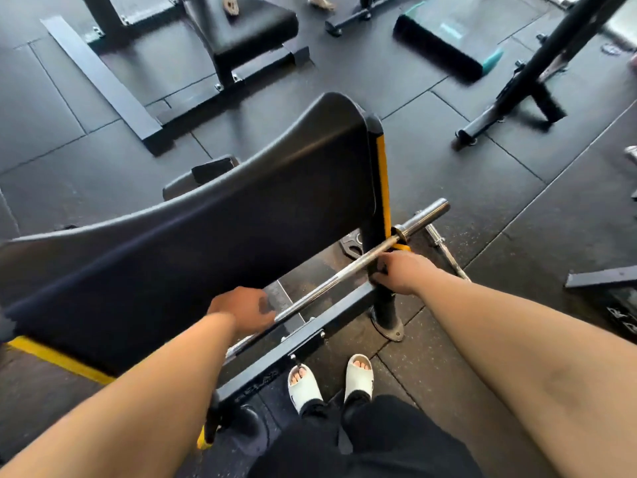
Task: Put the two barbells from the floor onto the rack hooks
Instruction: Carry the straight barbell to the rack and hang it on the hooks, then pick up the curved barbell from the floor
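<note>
Both hands hold one barbell [344, 272] at the rack upright [379, 208].

The barbell's long axis runs from about 8 o'clock to 2 o'clock, its chrome sleeve end pointing up-right past the black-and-yellow upright, near the yellow hook [401, 247]. The left hand [244, 310] is wrapped around the shaft toward the lower-left end, fingers closed over it. The right hand [401, 272] sits at 2 o'clock from the left, against the upright, fingers curled round the bar, which passes under the palm. A second barbell [446, 251] lies on the floor at 3 o'clock from the upright, pointing roughly 11 to 5 o'clock.
</note>
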